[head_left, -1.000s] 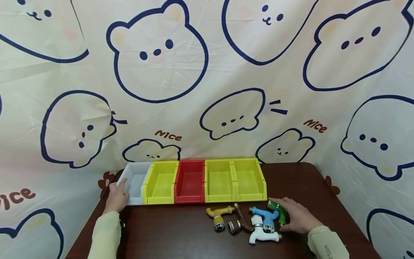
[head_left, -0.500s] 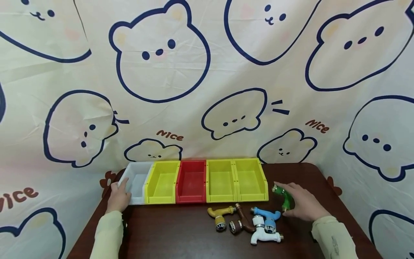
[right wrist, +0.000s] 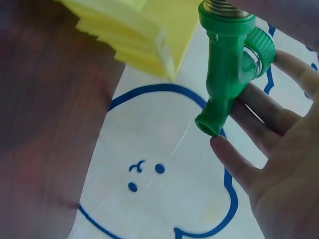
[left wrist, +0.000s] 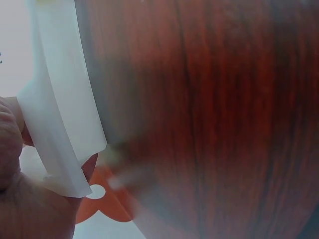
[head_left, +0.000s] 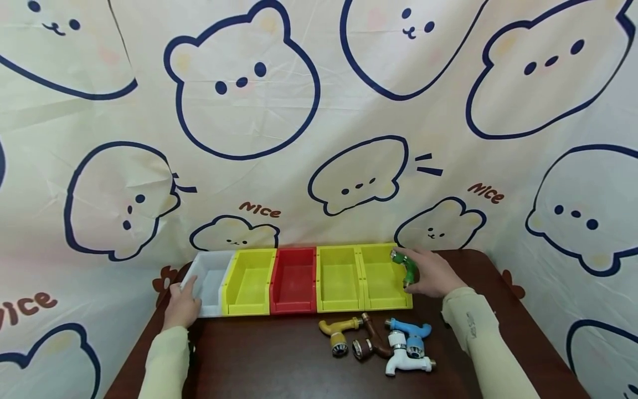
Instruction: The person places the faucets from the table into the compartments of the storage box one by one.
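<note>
Head view: the right grip (head_left: 432, 272) holds a green tap (head_left: 410, 268), the left grip (head_left: 182, 306) a white bin (head_left: 211, 281).

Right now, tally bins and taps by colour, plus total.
White bin: 1
Yellow bins: 3
Red bin: 1
Mustard-yellow tap: 1
Brown tap: 1
Blue tap: 1
White tap: 1
Green tap, in the right hand: 1
Total: 10
</note>
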Demonstrator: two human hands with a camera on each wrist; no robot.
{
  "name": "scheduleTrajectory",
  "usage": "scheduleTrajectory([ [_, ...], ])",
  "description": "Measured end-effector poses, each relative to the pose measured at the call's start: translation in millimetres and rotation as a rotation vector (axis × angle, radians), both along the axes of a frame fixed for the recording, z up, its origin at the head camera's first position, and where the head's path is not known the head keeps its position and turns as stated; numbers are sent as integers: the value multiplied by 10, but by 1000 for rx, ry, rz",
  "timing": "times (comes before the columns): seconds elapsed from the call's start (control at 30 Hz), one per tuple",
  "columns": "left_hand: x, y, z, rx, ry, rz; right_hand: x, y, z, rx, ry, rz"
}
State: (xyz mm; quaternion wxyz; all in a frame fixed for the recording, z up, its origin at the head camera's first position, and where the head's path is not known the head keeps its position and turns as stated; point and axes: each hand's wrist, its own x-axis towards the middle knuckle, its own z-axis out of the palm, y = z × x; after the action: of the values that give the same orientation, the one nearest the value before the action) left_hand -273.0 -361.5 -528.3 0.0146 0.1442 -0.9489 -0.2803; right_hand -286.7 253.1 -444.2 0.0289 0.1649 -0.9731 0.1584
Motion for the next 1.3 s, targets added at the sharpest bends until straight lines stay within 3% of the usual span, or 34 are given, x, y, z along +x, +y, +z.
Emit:
scheduleTrajectory([
  [0.2,1,-10,-11,-10,11,-15,-124,-217,64,15,21,11],
  [0.63,-24,-26,-80,-2,13,-6,-281,-455,-16,-3,21,40],
  [1.3,-1,-4,-70,0,19,-2,-389,-570,-351,6,-32,16],
])
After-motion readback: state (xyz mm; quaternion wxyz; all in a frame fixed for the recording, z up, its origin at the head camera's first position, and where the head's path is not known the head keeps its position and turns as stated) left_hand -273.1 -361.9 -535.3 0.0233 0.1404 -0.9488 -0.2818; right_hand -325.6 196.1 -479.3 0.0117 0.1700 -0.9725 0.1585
